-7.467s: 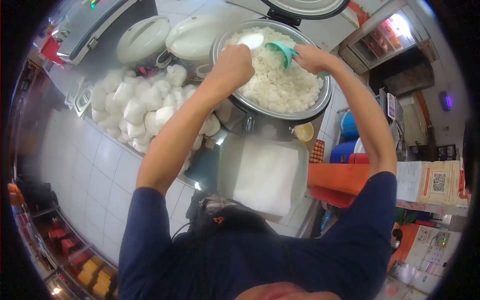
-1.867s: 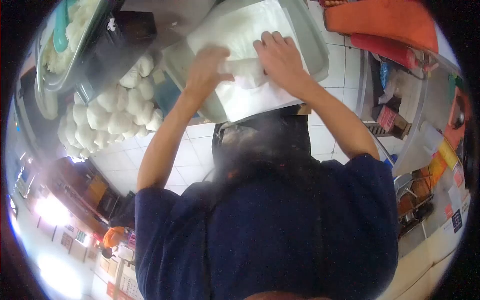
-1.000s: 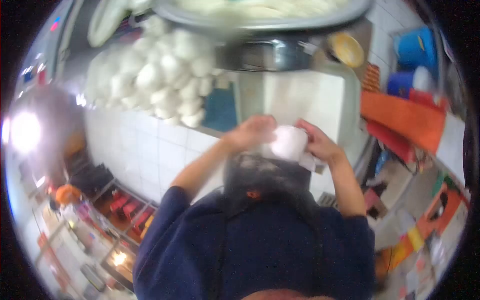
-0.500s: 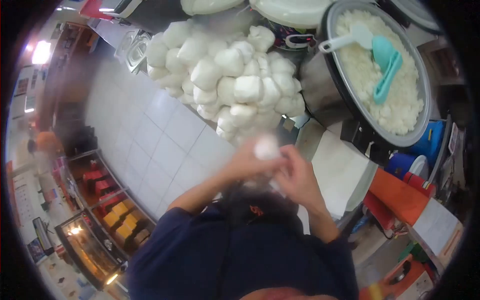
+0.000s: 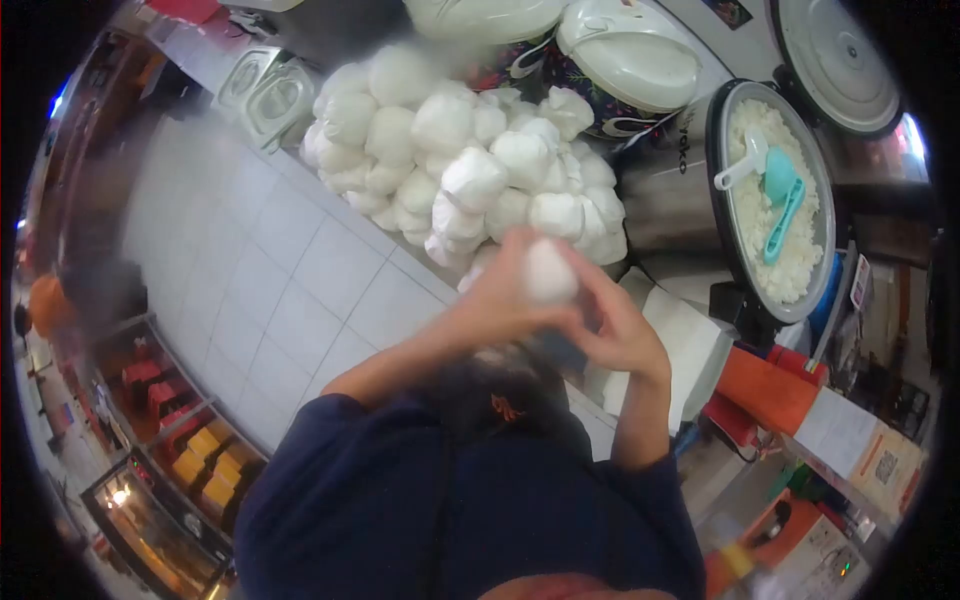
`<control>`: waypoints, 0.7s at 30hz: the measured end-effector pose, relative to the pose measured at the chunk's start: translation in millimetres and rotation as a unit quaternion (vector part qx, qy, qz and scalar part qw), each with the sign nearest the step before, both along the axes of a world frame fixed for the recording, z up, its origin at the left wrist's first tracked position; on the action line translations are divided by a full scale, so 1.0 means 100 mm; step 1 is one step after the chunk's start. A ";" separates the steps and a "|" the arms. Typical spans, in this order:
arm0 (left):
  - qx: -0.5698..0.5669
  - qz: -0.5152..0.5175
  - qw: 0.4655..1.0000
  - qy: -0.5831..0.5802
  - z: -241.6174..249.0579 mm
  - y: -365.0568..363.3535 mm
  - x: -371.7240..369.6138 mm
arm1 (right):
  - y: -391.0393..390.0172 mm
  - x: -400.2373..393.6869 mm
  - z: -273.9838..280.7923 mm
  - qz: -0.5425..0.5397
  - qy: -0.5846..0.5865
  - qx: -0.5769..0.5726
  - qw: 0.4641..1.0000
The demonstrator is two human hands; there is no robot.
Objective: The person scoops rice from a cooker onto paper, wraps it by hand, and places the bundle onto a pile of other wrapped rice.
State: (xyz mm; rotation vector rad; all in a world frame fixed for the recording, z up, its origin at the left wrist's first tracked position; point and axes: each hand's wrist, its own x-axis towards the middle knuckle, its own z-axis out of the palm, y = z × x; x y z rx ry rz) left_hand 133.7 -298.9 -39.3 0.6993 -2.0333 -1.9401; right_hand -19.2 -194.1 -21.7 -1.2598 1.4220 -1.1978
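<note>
The left hand (image 5: 503,297) has its grip closed around a white bundle (image 5: 550,272), which is in front of the person's body, close to the near side of a pile of similar white bundles (image 5: 470,175). The right hand (image 5: 622,328) is at the bundle's right side with curved fingers; whether its grip presses on it, I cannot tell. To the right of the pile stands an open cooker (image 5: 672,215) filled with rice (image 5: 790,270). A turquoise scoop (image 5: 779,180) and a white spoon (image 5: 744,170) lie on this rice. White paper (image 5: 675,335) is near the right hand.
</note>
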 end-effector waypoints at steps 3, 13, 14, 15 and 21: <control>-0.025 0.114 0.993 0.009 -0.07 -0.06 -0.37 | -0.26 -0.06 -0.14 -0.168 -0.132 0.038 0.976; -0.093 0.136 0.985 0.047 0.22 -0.01 -0.21 | -1.69 -1.22 -1.38 -0.254 -0.045 -0.010 0.966; -0.089 0.134 0.986 0.051 0.17 -0.02 -0.19 | -1.68 -1.23 -1.36 -0.242 0.150 0.006 0.958; -0.090 0.134 0.986 0.051 0.12 -0.03 -0.20 | -1.64 -1.22 -1.32 -0.221 0.340 0.024 0.914; 0.016 0.109 0.985 0.132 -0.02 0.14 -0.51 | -1.33 -0.97 -1.10 -0.237 0.392 -0.107 0.883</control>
